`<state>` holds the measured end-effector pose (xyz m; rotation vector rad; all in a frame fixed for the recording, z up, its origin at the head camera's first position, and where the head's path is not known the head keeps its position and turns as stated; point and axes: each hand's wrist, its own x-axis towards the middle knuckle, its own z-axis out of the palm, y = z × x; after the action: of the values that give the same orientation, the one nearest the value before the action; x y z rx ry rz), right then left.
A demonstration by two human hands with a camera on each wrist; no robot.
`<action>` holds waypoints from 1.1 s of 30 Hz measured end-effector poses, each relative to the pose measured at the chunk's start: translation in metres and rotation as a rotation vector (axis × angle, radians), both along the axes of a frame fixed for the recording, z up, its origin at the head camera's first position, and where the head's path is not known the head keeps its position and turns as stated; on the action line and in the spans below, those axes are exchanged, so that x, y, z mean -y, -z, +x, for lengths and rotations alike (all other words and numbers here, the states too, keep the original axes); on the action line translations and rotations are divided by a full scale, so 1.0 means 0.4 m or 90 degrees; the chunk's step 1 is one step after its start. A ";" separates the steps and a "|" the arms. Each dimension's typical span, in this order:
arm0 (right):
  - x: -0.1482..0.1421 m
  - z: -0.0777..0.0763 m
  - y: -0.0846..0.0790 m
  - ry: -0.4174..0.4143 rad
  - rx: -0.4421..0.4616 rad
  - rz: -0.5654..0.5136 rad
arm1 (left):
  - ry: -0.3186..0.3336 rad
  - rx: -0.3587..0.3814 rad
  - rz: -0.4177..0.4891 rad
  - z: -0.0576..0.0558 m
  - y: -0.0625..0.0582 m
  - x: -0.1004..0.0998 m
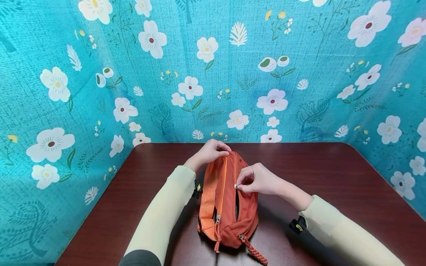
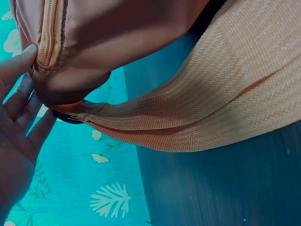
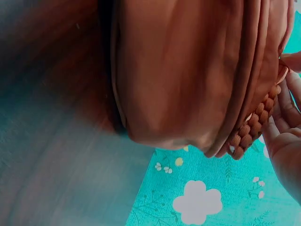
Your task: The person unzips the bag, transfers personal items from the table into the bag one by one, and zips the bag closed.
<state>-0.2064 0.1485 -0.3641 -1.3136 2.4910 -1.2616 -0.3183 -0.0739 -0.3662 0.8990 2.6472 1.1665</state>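
Observation:
An orange-red waist bag (image 1: 247, 210) stands on the table with its zipped top facing up. At its far end, my left hand (image 1: 212, 150) holds the fabric, thumb near the end of an orange zip (image 2: 49, 37) in the left wrist view. My right hand (image 1: 259, 180) pinches the small pull of a second zip. Nearer me, that zip gapes in a dark slit (image 1: 237, 205); beyond the pull it looks closed. In the right wrist view, a braided cord (image 3: 249, 129) hangs beside the right hand's fingers. The pinched pull is mostly hidden there.
An orange webbing strap (image 1: 208, 195) runs along the bag's left side. Another braided cord pull (image 1: 256, 253) lies toward the near edge, beside a shorter corded pull (image 1: 217, 234). The dark red-brown table (image 1: 139, 207) meets a blue flowered cloth (image 1: 183, 122) behind.

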 end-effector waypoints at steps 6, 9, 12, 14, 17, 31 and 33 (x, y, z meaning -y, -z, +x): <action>0.002 0.044 0.006 -0.052 0.006 -0.017 | -0.017 0.008 0.002 0.000 0.005 -0.002; 0.006 0.067 0.009 -0.079 0.008 -0.019 | -0.022 0.005 -0.002 0.000 0.006 -0.003; 0.012 0.092 0.010 -0.105 0.014 -0.026 | -0.027 0.005 -0.006 0.000 0.008 -0.002; 0.019 0.117 -0.005 -0.123 0.020 -0.034 | -0.031 0.006 -0.009 -0.001 0.009 -0.003; 0.025 0.138 -0.002 -0.147 0.013 -0.037 | -0.044 0.017 -0.010 0.000 0.014 -0.003; 0.023 0.155 0.018 -0.184 0.007 -0.030 | -0.044 0.002 -0.025 0.007 0.018 -0.011; 0.022 0.152 0.017 -0.194 0.018 -0.025 | -0.034 0.006 -0.011 0.005 0.019 -0.009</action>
<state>-0.1457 0.1396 -0.3711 -1.5966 2.1502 -1.2517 -0.3163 -0.0705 -0.3739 0.8236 2.6855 1.1541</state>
